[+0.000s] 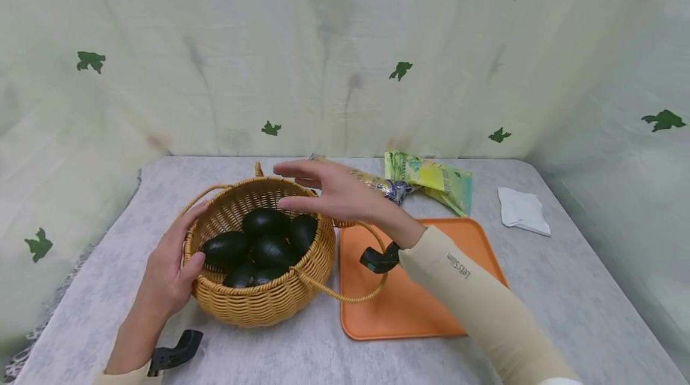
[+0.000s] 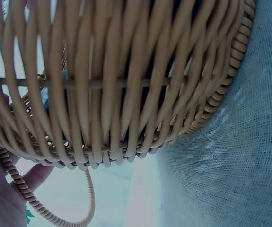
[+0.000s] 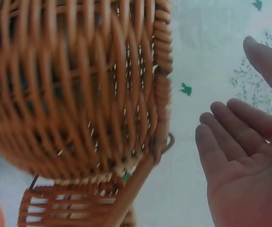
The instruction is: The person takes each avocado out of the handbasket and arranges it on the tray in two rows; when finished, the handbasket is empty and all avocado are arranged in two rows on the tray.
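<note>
Your left hand (image 1: 169, 260) grips the round, golden-brown woven basket (image 1: 259, 307) holding shiny, dark green, egg-shaped avocados (image 1: 272, 251); your right hand (image 1: 342, 190), spread, is over it.

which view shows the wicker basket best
The head view: nearly all of the wicker basket shows, including its open top. The left and right wrist views each show only part, mostly its woven side, close up and cropped.

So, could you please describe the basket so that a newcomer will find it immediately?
On the grey-white tabletop, look left of the flat orange tray. There the left hand holds a round, golden-brown wicker basket. Unlike the tray, it is deep, woven and contains dark oval fruits.
</note>
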`<state>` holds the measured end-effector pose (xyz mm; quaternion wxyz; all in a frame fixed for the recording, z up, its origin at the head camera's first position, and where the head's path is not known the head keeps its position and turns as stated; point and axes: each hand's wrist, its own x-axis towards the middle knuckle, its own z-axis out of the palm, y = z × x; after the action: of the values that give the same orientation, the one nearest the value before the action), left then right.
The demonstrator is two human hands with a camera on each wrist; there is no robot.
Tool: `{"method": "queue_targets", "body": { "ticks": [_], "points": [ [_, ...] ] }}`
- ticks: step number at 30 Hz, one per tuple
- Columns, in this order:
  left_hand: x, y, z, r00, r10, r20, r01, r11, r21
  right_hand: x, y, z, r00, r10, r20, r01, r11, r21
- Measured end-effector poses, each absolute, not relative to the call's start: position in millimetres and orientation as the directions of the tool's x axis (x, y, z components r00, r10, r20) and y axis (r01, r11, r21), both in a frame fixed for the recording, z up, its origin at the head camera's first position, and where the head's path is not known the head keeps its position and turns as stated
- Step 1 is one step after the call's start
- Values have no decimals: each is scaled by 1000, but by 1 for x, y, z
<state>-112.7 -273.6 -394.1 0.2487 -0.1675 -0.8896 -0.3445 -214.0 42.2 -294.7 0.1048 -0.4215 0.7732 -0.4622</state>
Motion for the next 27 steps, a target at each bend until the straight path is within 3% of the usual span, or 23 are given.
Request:
{"method": "queue_targets", "body": {
  "ticks": [6, 27],
  "points": [
    [-114, -274, -395, -794, 136, 593, 489, 721, 490, -217, 21, -288, -595, -784, 179, -533, 218, -818],
    [-112, -273, -393, -816, 113, 567, 463, 715, 523, -228, -33, -292, -469, -881, 60, -479, 197, -855]
  ]
}}
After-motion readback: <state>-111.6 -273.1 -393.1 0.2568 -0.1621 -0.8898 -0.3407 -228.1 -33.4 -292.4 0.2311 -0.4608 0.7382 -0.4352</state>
